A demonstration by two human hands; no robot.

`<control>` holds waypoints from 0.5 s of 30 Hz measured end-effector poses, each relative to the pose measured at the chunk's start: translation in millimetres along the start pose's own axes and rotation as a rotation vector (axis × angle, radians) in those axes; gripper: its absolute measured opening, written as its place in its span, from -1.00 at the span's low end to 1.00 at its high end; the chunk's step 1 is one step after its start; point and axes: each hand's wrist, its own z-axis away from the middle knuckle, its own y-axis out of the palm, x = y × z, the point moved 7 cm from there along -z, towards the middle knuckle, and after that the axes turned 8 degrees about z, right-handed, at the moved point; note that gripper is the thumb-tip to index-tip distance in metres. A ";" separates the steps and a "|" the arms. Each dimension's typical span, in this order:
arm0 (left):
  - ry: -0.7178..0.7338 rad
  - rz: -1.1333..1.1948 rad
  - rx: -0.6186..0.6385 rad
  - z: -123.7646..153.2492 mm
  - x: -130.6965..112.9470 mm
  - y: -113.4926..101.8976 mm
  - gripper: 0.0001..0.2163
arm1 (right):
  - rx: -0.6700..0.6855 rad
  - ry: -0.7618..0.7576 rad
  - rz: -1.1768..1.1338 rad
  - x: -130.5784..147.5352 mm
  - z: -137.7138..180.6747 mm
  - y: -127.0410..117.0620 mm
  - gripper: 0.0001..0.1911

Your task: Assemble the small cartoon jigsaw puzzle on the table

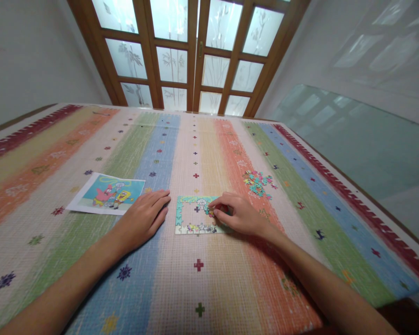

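A small jigsaw puzzle (pixel 192 218) lies on the striped mat, its border assembled and its middle still hollow. My right hand (pixel 239 215) rests over the puzzle's right side, fingertips pinching a small puzzle piece (pixel 211 213) inside the frame. My left hand (pixel 145 218) lies flat on the mat just left of the puzzle, palm down, fingers together, holding nothing. A heap of loose puzzle pieces (pixel 257 181) sits beyond my right hand. A cartoon reference picture (pixel 106 193) lies to the left of my left hand.
A colourful striped mat (pixel 195 288) covers the floor. Wooden-framed frosted glass doors (pixel 192 51) stand at the far end. A glass panel (pixel 352 139) borders the mat on the right, and a plain wall runs along the left.
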 end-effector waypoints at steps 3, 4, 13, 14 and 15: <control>-0.014 0.008 0.004 0.7 1.4 0.5 -0.65 | 0.012 -0.050 -0.006 4.2 0.0 -1.5 -0.82; -0.016 0.008 0.003 0.9 1.9 0.8 -0.65 | 0.017 -0.069 0.000 5.6 0.1 -1.6 -0.81; 0.012 -0.012 -0.004 1.1 0.2 1.6 -0.63 | 0.088 -0.107 0.055 4.4 2.0 6.9 -0.71; 0.012 -0.010 -0.004 1.1 0.2 1.5 -0.63 | 0.090 -0.106 0.051 3.9 2.0 7.1 -0.73; 0.010 -0.005 -0.003 1.1 0.4 1.4 -0.63 | 0.087 -0.108 0.048 3.5 2.0 6.9 -0.74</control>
